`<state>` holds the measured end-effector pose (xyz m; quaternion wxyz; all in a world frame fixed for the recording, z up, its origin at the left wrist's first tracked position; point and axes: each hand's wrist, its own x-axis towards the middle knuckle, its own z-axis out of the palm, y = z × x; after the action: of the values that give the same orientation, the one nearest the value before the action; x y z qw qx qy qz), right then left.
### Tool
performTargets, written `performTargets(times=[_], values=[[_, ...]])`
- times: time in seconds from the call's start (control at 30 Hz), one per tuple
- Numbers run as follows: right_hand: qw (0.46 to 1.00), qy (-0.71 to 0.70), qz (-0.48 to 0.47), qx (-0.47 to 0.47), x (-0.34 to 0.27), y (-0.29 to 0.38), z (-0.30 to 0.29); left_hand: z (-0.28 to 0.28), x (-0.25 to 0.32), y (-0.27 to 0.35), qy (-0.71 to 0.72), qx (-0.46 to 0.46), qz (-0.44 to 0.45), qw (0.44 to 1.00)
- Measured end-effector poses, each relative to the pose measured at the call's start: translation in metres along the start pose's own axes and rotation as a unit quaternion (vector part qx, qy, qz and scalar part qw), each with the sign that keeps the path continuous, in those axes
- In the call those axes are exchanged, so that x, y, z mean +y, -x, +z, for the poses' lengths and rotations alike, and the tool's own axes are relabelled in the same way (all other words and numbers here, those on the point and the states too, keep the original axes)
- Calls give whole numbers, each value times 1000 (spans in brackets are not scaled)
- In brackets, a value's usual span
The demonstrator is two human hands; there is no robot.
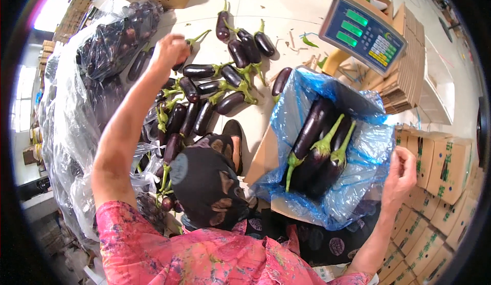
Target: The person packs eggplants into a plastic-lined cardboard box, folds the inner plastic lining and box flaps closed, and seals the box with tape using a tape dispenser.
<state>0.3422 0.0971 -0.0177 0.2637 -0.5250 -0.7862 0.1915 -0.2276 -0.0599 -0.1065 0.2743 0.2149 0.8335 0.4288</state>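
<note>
My left hand (171,51) is stretched out over the floor at the far left, its fingers blurred and bent beside an eggplant (188,53) with a green stem. Whether they grip it I cannot tell. Curled loosely, my right hand (401,172) is at the right rim of a cardboard box (264,155); a firm hold on the rim is not visible. Blue plastic film (360,198) lines this box and folds over its sides. Several dark purple eggplants (312,129) lie inside, some with stems towards me and others with stems pointing away.
Loose eggplants (232,103) cover the floor at left, beside a large clear plastic bag (63,131) of eggplants. A scale display (362,34) stands behind the box on a post. Flattened cardboard (410,58) and stacked cartons (447,166) are at right.
</note>
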Motion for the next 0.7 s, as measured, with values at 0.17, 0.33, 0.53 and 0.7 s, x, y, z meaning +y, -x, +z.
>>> performTargets(times=[0.17,0.33,0.53,0.7], values=[[980,5,-39,-196,-33,3,49,39,-133,49,-3,-38,-126,991],[968,94,-63,-224,-8,1,88,109,-158,52,-156,-27,33,987],[950,-22,148,-275,3,-14,118,193,-118,-40,-158,43,147,976],[962,11,93,-256,18,-18,123,248,-80,-131,-279,83,13,957]])
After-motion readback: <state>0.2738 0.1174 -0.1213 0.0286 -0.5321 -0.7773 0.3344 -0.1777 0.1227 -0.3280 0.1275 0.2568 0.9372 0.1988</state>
